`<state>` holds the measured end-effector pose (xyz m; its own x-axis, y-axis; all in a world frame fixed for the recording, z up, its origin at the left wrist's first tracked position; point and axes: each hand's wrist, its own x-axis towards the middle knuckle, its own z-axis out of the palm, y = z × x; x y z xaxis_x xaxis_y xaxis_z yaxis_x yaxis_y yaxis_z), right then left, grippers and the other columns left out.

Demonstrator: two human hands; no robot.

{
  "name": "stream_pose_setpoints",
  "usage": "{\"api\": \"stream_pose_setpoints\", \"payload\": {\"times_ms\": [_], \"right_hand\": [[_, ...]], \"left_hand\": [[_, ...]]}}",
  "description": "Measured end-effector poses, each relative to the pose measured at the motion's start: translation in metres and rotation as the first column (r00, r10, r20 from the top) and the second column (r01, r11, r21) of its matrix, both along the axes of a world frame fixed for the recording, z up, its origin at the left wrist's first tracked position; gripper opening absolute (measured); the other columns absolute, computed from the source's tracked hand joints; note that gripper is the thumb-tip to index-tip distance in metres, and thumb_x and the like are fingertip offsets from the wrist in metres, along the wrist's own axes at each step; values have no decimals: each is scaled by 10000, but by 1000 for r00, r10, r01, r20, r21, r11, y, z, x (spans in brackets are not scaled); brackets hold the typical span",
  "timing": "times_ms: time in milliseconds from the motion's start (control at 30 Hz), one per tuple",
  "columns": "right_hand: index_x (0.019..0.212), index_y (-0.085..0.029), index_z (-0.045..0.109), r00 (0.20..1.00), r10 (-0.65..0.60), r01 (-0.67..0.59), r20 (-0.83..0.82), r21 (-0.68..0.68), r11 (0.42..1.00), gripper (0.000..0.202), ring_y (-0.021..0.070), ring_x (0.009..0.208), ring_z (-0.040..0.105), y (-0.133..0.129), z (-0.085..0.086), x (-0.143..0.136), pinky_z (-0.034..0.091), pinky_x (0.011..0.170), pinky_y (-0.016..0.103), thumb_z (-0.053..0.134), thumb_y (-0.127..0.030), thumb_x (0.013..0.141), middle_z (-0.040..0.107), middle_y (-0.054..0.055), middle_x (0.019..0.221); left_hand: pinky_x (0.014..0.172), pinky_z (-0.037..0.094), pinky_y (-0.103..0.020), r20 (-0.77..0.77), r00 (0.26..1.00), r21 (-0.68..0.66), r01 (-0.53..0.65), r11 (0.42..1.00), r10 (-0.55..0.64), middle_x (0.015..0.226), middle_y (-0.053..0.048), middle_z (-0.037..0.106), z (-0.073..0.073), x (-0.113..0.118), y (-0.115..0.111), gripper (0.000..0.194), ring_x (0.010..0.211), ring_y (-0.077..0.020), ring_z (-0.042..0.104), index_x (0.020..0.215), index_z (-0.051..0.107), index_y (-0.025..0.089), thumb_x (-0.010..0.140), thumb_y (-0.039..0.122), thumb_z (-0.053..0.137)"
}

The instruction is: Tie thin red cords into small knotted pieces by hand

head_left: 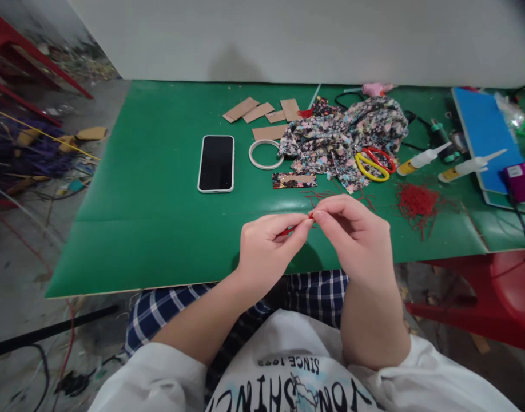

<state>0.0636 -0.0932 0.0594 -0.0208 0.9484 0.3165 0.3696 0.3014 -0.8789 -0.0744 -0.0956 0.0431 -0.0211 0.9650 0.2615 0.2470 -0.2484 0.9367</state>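
My left hand [273, 246] pinches a small bundle of red thread [287, 231] just above the table's front edge. Its thumb and forefinger meet the fingertips of my right hand [357, 237], which pinch the end of the same red thread. Most of the bundle is hidden inside my left fingers. Beyond my hands lie loose red strands and a cardboard strip on floral cloth [294, 180]. To the right a tangled pile of red threads [418, 201] rests on the green table [159, 229].
Behind are crumpled floral fabric [343, 134], red and yellow scissors [373, 166], a tape roll [250, 154] and cardboard pieces [269, 133]. A phone [217, 163] lies left. Two glue bottles [421, 160] and a blue board [481, 137] are right. A red chair [509, 286] stands by the table.
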Motion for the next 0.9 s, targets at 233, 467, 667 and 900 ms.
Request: {"api": "stream_pose_setpoints", "payload": {"times_ms": [233,467,667,900], "right_hand": [[761,-209,629,994,11,-20,-106,-88,996,97,104,715,595,2,-5,-2,510,636,223,583,-250,837,636,-10,755],[981,-278,677,956,75,-96,-284,-60,994,173,121,814,639,4,-14,3,544,748,268,631,-300,816,675,-6,895],[1106,-339,657,966,240,-246,-97,-60,967,441,143,887,601,4,-13,4,525,811,306,759,-230,691,643,2,950],[918,-359,732,946,206,-221,-251,-33,975,313,98,740,565,4,-11,7,493,636,225,761,-159,680,600,-20,772]], "left_hand": [[492,484,-175,155,988,-147,44,988,-21,647,-8,712,0,1,1,157,535,-99,604,734,748,190,755,320,662],[360,324,-173,409,913,-324,161,932,-16,511,15,617,0,-2,7,143,386,-45,413,702,742,189,708,327,702],[336,170,-192,548,832,-408,360,839,-91,403,47,452,1,-6,10,201,345,-27,251,707,746,191,698,389,713],[401,258,-191,488,844,-348,420,838,-220,382,69,405,8,-13,11,176,377,-26,285,602,720,176,706,319,717]]}}
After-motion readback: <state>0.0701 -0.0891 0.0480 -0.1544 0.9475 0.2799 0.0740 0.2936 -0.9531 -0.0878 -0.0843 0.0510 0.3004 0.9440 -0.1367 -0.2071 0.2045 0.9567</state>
